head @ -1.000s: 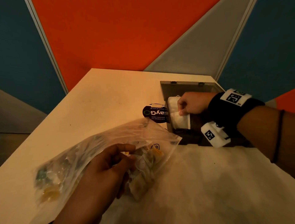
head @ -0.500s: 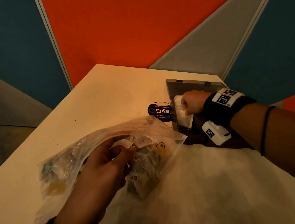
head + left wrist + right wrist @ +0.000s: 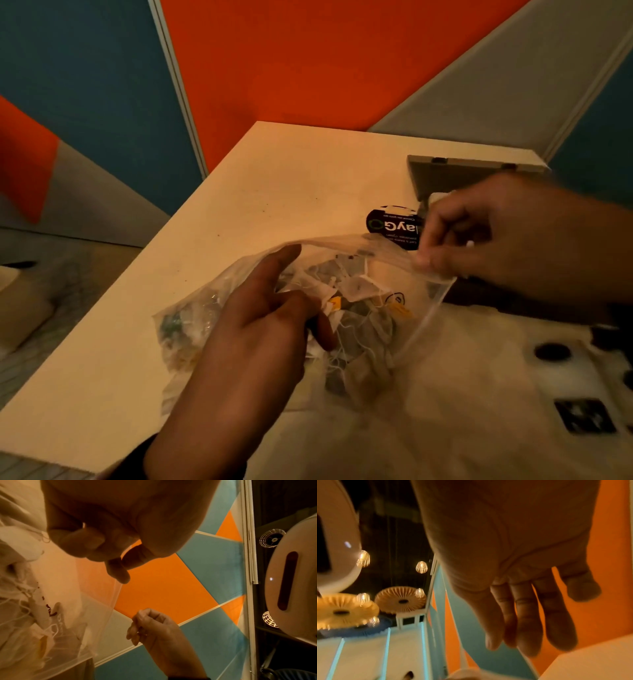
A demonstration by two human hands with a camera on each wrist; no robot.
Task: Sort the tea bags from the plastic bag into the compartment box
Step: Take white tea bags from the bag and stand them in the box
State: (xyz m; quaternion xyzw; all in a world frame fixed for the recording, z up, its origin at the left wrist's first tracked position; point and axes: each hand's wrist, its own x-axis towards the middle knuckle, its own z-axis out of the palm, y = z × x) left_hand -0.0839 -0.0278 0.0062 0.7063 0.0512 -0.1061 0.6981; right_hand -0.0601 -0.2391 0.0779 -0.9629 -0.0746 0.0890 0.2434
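A clear plastic bag (image 3: 191, 318) full of tea bags (image 3: 359, 308) lies on the cream table (image 3: 274, 188), its mouth facing right. My left hand (image 3: 301, 298) holds the near side of the mouth. In the left wrist view its thumb and forefinger (image 3: 122, 563) pinch the film (image 3: 96, 588). My right hand (image 3: 431, 246) hangs over the mouth's far rim with its fingers straight and nothing in them (image 3: 539, 635). Behind it stands the compartment box (image 3: 445, 171) with its lid raised. The hand hides most of its compartments.
A black round label (image 3: 394, 224) lies on the table just left of the box. A white fuzzy cloth (image 3: 445, 411) covers the near right part of the table. The table's left edge (image 3: 144, 274) drops to the floor.
My right hand has let go of the white tea bag at the box and come down left to the mouth of the bag. My left hand has kept hold of the bag.
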